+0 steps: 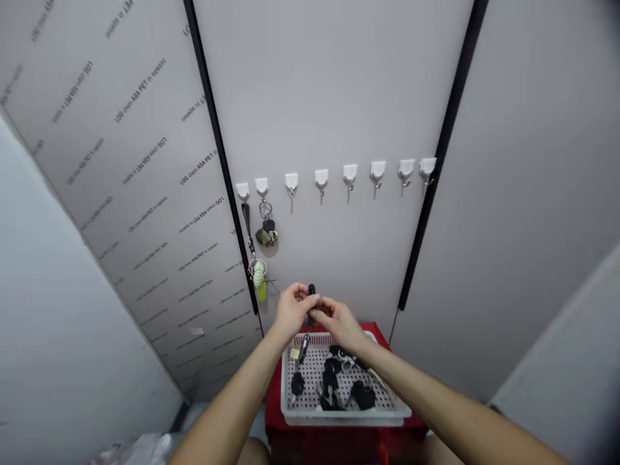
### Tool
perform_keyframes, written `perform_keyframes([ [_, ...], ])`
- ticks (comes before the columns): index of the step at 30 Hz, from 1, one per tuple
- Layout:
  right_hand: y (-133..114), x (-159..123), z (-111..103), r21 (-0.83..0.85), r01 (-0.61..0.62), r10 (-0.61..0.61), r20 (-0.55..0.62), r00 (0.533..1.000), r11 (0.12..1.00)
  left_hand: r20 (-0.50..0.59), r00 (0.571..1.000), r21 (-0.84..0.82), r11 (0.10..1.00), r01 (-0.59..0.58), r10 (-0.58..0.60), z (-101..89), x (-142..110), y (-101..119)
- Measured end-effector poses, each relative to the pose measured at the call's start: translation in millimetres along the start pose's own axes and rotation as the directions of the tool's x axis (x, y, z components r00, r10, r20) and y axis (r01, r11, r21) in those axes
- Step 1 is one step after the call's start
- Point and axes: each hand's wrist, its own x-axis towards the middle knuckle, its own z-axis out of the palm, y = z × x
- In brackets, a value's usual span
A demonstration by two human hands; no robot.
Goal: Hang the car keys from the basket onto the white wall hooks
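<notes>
My left hand (291, 311) and my right hand (339, 320) meet above the front of the wall, fingers pinched together on a keychain with a black top end (311, 289). A shiny metal piece (304, 347) hangs below my fingers, over the basket; its exact kind is hard to make out. Right under my hands is a white perforated plastic basket (346, 420). Several black-headed keys lie in it, among them one key (297, 383) at the left and a black bunch (363, 394) at the right. My fingers cover the middle of the keychain.
Several white adhesive hooks (321, 177) run in a row across the wall panel. A black strap with a pale green charm (259, 274) hangs at the far left, beside a key ring (266, 226). The basket rests on a red surface (274, 407). Black strips (440, 155) border the panel.
</notes>
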Motion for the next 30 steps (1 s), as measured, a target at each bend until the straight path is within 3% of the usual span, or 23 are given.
perform_keyframes([
  [6, -38.1, 28.7, -0.7, -0.034, 0.124, -0.124, 0.013, 0.992, 0.992, -0.094, 0.992, -0.044, 0.995, -0.089, 0.084, -8.5, 9.4, 32.5],
  [16, -107.9, 87.4, -1.7, -0.132, 0.246, -0.264, -0.145, 0.953, 0.96, -0.123, 0.974, -0.011, 0.981, -0.194, 0.191, -13.0, 25.4, 67.9],
  [22, -130.3, 106.6, -0.2, -0.032, 0.227, -0.229, -0.215, 0.949, 0.973, -0.174, 0.957, 0.038, 0.973, -0.229, 0.233, -12.3, 44.8, 91.9],
  [30, -130.9, 118.2, -4.0, 0.006, 0.104, -0.101, -0.203, 0.974, 0.995, -0.195, 0.953, 0.074, 0.972, -0.223, 0.233, -11.1, 54.7, 88.7],
])
